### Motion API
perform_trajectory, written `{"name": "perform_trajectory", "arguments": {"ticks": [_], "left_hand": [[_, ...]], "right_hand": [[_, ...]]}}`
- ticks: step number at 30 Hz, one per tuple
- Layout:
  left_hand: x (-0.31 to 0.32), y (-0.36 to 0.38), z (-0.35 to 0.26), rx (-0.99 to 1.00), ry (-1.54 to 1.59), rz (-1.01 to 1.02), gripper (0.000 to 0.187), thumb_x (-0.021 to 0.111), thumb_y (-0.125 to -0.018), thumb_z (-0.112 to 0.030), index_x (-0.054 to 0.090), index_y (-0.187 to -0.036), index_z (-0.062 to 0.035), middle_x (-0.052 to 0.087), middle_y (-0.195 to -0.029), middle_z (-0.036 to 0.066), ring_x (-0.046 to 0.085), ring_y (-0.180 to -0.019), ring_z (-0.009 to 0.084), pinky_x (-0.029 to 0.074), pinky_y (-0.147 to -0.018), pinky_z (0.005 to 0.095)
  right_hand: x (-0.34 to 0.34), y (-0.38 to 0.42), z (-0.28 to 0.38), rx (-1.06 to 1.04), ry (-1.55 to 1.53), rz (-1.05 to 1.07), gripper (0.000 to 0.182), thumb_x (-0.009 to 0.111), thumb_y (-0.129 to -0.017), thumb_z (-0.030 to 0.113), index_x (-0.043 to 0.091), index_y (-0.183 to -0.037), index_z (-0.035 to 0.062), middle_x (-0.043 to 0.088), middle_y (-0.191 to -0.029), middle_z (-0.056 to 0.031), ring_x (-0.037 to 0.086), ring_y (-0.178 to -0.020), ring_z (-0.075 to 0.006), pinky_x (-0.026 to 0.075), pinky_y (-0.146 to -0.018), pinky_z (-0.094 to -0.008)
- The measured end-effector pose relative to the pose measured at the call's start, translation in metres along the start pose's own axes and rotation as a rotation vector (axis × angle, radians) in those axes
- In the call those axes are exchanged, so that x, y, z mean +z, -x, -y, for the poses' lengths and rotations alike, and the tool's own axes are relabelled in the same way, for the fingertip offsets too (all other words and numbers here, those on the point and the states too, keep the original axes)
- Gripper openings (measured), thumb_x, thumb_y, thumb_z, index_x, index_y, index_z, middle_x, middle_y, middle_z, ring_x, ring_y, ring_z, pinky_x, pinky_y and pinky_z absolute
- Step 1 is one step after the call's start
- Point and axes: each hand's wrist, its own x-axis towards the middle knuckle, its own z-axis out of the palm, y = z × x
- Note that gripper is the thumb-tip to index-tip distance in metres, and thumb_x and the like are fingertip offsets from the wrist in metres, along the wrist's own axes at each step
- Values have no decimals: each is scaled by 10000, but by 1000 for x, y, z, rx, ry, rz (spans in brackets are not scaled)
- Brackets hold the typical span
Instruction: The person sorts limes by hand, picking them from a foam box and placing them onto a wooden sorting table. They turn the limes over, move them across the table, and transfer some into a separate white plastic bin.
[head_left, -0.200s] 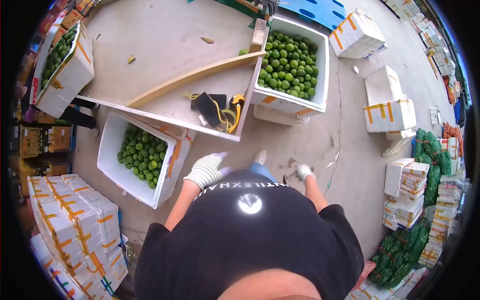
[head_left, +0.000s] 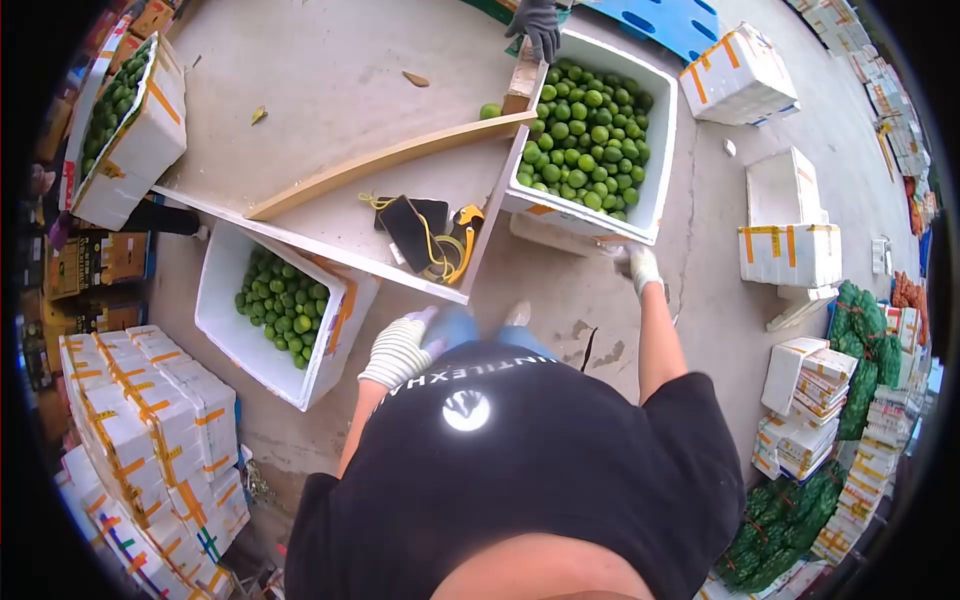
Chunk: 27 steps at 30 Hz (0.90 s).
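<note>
The lime box sits ahead, right of the table. Nearest, the left hand is open by the shirt. The right hand reaches to the box's near edge; you cannot tell its grip. Open floor runs along the box's right side.

I can't tell if my blurred right hand touches the lime box. My left hand blurs at the fingertips. The frame's top edge cuts off the blue pallet and the arm behind another person's gray glove.
</note>
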Motion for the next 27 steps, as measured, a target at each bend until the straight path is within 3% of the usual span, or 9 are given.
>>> {"name": "perform_trajectory", "arguments": {"ticks": [1,4,9,13,15,20,23,24,27], "left_hand": [[1,-2,4,-61,19,-1,679,645,-869,-455,514,-1389,-37,603,-1283,249,574,-1199,389,452,-1027,433],[-5,-13,26,-204,78,17,686,656,-868,-444,511,-1393,-28,597,-1291,258,573,-1201,392,450,-1027,437],[-35,-49,38,-64,80,-113,626,665,-870,-400,549,-1356,-24,613,-1265,255,581,-1180,398,446,-1030,436],[-70,-70,28,-122,163,-266,590,681,-863,-335,551,-1349,-25,619,-1252,249,583,-1167,395,448,-1019,438],[-68,-80,31,-160,166,-343,573,681,-865,-307,553,-1350,-32,621,-1244,251,591,-1150,395,461,-997,447],[-41,-83,12,-386,178,-360,594,693,-866,-338,557,-1362,-41,606,-1273,250,592,-1165,394,467,-1000,444],[-24,-92,-16,-500,357,-298,598,700,-868,-319,548,-1367,-27,598,-1288,258,578,-1206,390,450,-1030,429],[-20,-99,-23,-536,396,-231,598,701,-865,-298,543,-1367,-15,592,-1301,262,571,-1220,393,446,-1037,426],[-5,-121,-29,-465,428,-170,602,698,-858,-288,539,-1366,-7,593,-1301,261,571,-1221,394,446,-1041,421]], "right_hand": [[26,25,62,-51,-62,-115,420,557,-953,381,622,-1237,78,712,-940,-120,665,-730,-234,546,-684,-374],[76,5,123,-203,-73,111,387,550,-969,265,601,-1277,37,716,-980,-115,684,-795,-196,546,-686,-338],[182,0,198,-365,-117,428,331,542,-991,162,597,-1289,30,711,-999,-138,677,-779,-176,570,-742,-299],[227,-39,263,-802,356,166,326,575,-945,165,634,-1243,47,717,-994,-123,670,-765,-170,543,-732,-308],[244,-55,312,-749,580,190,460,620,-904,339,627,-1282,78,705,-1122,-189,704,-952,-279,537,-860,-354],[297,-106,352,-593,1386,327,519,660,-855,320,615,-1303,62,664,-1231,-205,649,-1141,-332,521,-956,-409],[327,-160,322,-522,1315,306,530,673,-836,346,630,-1264,37,660,-1240,-201,635,-1163,-329,508,-977,-432],[309,-149,337,-530,1317,436,517,684,-820,345,646,-1230,33,661,-1236,-202,627,-1174,-323,502,-981,-437],[245,-158,344,-509,1108,322,514,711,-799,323,652,-1213,23,669,-1215,-204,637,-1146,-335,500,-982,-422]]}}
